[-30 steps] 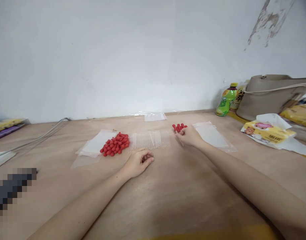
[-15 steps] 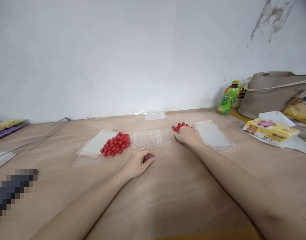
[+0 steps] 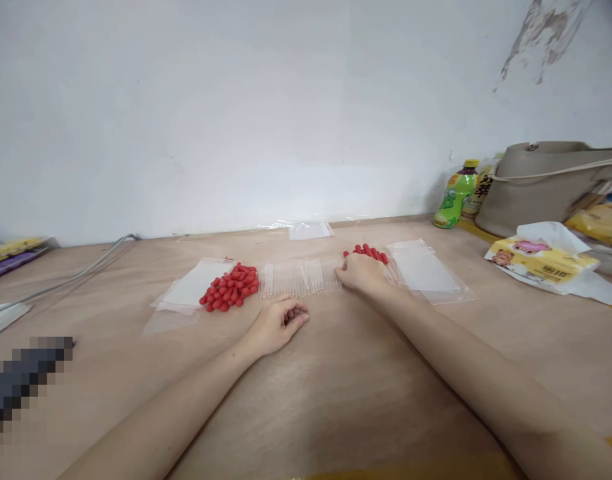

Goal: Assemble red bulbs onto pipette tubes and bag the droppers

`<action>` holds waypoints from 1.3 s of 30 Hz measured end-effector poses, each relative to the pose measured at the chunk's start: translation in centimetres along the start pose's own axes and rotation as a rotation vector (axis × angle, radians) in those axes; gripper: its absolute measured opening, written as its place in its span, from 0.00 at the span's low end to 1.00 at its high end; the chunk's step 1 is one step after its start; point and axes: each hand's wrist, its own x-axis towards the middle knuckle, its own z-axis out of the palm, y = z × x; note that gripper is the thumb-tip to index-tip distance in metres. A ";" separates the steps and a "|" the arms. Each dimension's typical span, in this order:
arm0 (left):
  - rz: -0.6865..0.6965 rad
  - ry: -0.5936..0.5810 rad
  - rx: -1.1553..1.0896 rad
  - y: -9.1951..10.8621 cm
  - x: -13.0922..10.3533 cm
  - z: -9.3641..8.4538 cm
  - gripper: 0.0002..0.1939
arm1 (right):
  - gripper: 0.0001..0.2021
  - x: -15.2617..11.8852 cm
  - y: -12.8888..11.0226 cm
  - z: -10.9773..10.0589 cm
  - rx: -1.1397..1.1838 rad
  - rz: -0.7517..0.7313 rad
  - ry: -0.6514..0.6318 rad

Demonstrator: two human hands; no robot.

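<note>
My left hand (image 3: 280, 325) rests on the table with its fingers loosely curled and the thumb apart from them; nothing shows in its hollow. Just beyond it lies a row of thin clear tubes (image 3: 301, 278), side by side. Over the right end of that row my right hand (image 3: 363, 273) is closed, back of the hand up. Its fingertips are mostly hidden, so I cannot make out what they pinch. Behind this hand is a small group of red rubber bulbs (image 3: 370, 251). A larger heap of red rubber bulbs (image 3: 231, 287) sits left of the tubes.
Clear plastic bags with white sheets lie at left (image 3: 191, 285) and right (image 3: 426, 267). Another white packet (image 3: 310, 231) is by the wall. Farther right are a green bottle (image 3: 456, 197), a grey bag (image 3: 541, 193) and a tissue pack (image 3: 546, 263). A cable (image 3: 86, 270) crosses the left side.
My right hand has moved slightly left and toward me, from the small group of red bulbs to the end of the tube row. More red bulbs show behind it. My left hand stays put.
</note>
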 end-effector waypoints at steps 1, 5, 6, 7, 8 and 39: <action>0.001 0.002 -0.001 0.0 0.0 0.0 0.06 | 0.13 0.0 -0.1 0.1 0.003 -0.001 -0.014; 0.013 0.012 -0.002 0.0 0.0 0.1 0.06 | 0.15 0.3 -0.2 0.3 0.011 -0.004 -0.051; 0.015 0.011 -0.002 0.0 0.0 0.1 0.06 | 0.15 0.4 -0.2 0.4 0.014 -0.003 -0.059; 0.015 0.011 -0.001 0.0 0.0 0.1 0.06 | 0.15 0.5 -0.2 0.4 0.018 -0.001 -0.067; 0.015 0.012 -0.001 0.0 0.0 0.1 0.06 | 0.15 0.5 -0.2 0.5 0.023 0.001 -0.075; -0.711 -0.067 0.711 -10.4 7.2 -11.9 0.17 | 0.08 -8.9 1.6 -3.8 0.105 -0.527 -0.038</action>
